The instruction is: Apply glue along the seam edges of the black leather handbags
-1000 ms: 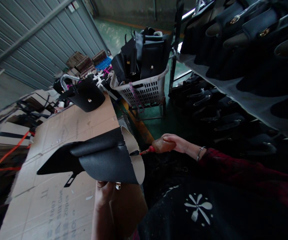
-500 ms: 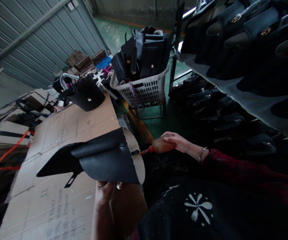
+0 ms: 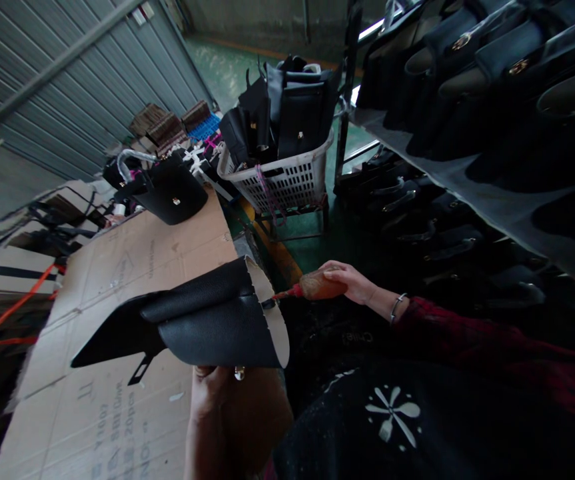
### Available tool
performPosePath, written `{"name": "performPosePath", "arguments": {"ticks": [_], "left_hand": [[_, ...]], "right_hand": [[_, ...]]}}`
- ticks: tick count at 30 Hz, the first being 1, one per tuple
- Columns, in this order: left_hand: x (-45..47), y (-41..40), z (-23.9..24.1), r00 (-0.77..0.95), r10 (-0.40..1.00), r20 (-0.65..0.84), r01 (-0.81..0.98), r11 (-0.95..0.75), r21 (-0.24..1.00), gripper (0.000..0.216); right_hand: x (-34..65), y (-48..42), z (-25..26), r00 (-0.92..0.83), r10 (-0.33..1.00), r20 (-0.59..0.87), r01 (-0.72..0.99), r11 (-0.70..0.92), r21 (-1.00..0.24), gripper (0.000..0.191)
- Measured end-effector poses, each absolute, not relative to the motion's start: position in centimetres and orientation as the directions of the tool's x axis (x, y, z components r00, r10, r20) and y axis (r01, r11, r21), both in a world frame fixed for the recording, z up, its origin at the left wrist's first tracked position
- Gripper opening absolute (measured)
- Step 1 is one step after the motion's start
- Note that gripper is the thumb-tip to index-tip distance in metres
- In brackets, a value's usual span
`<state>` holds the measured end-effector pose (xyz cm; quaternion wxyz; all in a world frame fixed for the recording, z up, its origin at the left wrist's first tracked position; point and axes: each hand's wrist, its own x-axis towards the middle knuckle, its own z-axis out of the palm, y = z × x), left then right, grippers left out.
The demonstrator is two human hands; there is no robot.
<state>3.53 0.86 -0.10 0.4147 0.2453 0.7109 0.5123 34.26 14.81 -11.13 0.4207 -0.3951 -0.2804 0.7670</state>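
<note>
A black leather bag body (image 3: 217, 320) lies on its side above the cardboard, its open end with a pale lining facing right. My left hand (image 3: 211, 381) grips it from below, beside a small metal clasp (image 3: 239, 373); most of the fingers are hidden under the leather. A flap and a strap end with a rectangular slot (image 3: 140, 371) stick out to the left. My right hand (image 3: 354, 281) is wrapped round a brownish squeeze bottle (image 3: 323, 285) with a red nozzle. The nozzle's tip is at the lined edge of the opening.
Flattened cardboard (image 3: 167, 260) covers the table. A finished black handbag (image 3: 172, 190) stands at its far end. Beyond is a grey plastic basket (image 3: 287, 180) of black bags on a stand. A rack shelf (image 3: 417, 160) with many bags rises on the right.
My right hand has moved the bottle slightly left and up, bringing its nozzle further along and into the opening's edge. The left hand and the bag have stayed nearly still.
</note>
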Motion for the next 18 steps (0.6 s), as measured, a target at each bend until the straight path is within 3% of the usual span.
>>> {"name": "performPosePath", "arguments": {"ticks": [18], "left_hand": [[1.4,-0.1,-2.0,-0.514,0.799,-0.312,-0.021,0.351,0.936,0.031]], "right_hand": [[34.9,14.3,-10.8,-0.404,0.833,-0.378,-0.377,-0.528,-0.761,0.033]]}}
